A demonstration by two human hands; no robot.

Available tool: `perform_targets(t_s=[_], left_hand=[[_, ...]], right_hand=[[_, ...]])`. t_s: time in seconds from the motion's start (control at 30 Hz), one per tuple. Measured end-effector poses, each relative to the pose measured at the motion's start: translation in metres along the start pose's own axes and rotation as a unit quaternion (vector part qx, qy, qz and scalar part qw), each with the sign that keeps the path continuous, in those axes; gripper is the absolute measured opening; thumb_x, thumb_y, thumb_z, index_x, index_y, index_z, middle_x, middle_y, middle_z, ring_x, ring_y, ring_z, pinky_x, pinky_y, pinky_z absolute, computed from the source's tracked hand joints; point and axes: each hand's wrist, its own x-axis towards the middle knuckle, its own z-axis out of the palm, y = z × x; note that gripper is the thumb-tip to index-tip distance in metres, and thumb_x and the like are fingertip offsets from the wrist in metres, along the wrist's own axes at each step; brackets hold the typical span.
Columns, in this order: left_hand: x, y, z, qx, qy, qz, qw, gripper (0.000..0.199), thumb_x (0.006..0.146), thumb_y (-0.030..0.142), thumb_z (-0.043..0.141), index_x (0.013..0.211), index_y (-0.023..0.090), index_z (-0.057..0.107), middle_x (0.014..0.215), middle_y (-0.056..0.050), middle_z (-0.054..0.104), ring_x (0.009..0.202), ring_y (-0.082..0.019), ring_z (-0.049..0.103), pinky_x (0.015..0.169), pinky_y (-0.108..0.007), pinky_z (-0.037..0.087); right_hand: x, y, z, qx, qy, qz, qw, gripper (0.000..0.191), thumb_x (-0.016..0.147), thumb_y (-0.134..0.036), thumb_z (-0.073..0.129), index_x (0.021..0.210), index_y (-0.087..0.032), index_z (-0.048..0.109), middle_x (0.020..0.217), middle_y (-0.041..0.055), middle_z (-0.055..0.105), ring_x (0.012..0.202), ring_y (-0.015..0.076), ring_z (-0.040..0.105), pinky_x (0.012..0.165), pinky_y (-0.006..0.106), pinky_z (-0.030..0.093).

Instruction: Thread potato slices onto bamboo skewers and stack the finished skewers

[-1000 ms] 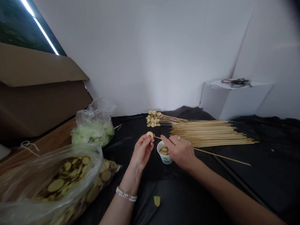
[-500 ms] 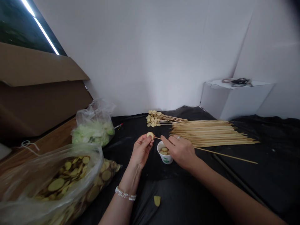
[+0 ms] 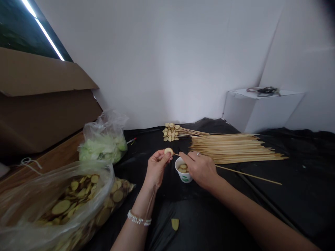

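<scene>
Between the thumb and fingers of my left hand is a pale round slice. My right hand grips a long thin wooden skewer; its near tip meets the slice at the right side, and its long end sticks out to the right beneath my wrist. A white paper cup with a green print stands just below and between my hands, with round slices in it. Behind my hands lie skewers with slices on their ends. To their right is a wide spread of bare skewers.
An open plastic bag of slices fills the lower left, with a bag of pale green vegetables behind. A cut piece lies on the black sheet. Further back are a cardboard box and a white box.
The outer end of the skewer has shifted slightly left and down. The slice is turned a little in my left hand. The whole view has moved slightly.
</scene>
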Motion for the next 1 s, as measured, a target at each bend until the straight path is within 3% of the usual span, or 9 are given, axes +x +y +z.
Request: perform_targets(t_s=[0.2, 0.3, 0.5, 0.77, 1.0], left_hand=[[-0.0030, 0.0032, 0.0031, -0.022, -0.019, -0.048, 0.998, 0.027, 0.063, 0.031, 0.079, 0.081, 0.012, 0.071, 0.076, -0.006, 0.069, 0.059, -0.006, 0.058, 0.053, -0.015, 0.044], [-0.0013, 0.0032, 0.0012, -0.044, -0.005, -0.046, 0.998, 0.024, 0.060, 0.026, 0.081, 0.077, 0.012, 0.071, 0.071, -0.003, 0.066, 0.058, -0.005, 0.056, 0.054, -0.014, 0.045], [0.0028, -0.0002, -0.0027, -0.055, 0.000, -0.037, 0.998, 0.021, 0.061, 0.023, 0.080, 0.075, 0.010, 0.071, 0.069, -0.002, 0.065, 0.057, -0.003, 0.055, 0.055, -0.013, 0.045], [0.0005, -0.0007, 0.0002, -0.053, 0.001, -0.047, 0.997, 0.022, 0.059, 0.025, 0.082, 0.072, 0.011, 0.071, 0.067, -0.002, 0.064, 0.055, -0.004, 0.054, 0.054, -0.014, 0.045], [-0.0012, -0.0034, 0.0034, -0.042, -0.007, -0.049, 0.998, 0.021, 0.060, 0.024, 0.081, 0.072, 0.010, 0.072, 0.067, -0.003, 0.064, 0.055, -0.004, 0.054, 0.053, -0.014, 0.044]], right_hand=[[0.0002, 0.0004, 0.0029, 0.018, 0.012, 0.006, 1.000, 0.029, 0.086, -0.015, 0.047, 0.110, -0.017, 0.063, 0.074, 0.0021, 0.060, 0.067, 0.0132, 0.052, 0.059, 0.027, 0.031], [0.0006, 0.0004, 0.0031, 0.038, 0.020, 0.009, 0.999, 0.026, 0.089, -0.015, 0.045, 0.108, -0.015, 0.062, 0.077, 0.0028, 0.060, 0.069, 0.0134, 0.052, 0.062, 0.026, 0.033], [0.0004, 0.0005, 0.0036, 0.046, 0.022, 0.003, 0.999, 0.023, 0.088, -0.011, 0.042, 0.081, -0.016, 0.063, 0.072, 0.0024, 0.055, 0.067, 0.0140, 0.047, 0.062, 0.027, 0.031], [-0.0037, -0.0031, 0.0078, 0.055, -0.017, 0.021, 0.998, 0.018, 0.088, -0.013, 0.044, 0.081, -0.017, 0.060, 0.070, 0.0010, 0.055, 0.064, 0.0124, 0.048, 0.058, 0.026, 0.029], [-0.0015, -0.0023, 0.0059, 0.060, 0.017, 0.006, 0.998, 0.024, 0.086, -0.009, 0.041, 0.073, -0.018, 0.058, 0.069, 0.0022, 0.055, 0.069, 0.0150, 0.047, 0.062, 0.027, 0.029]])
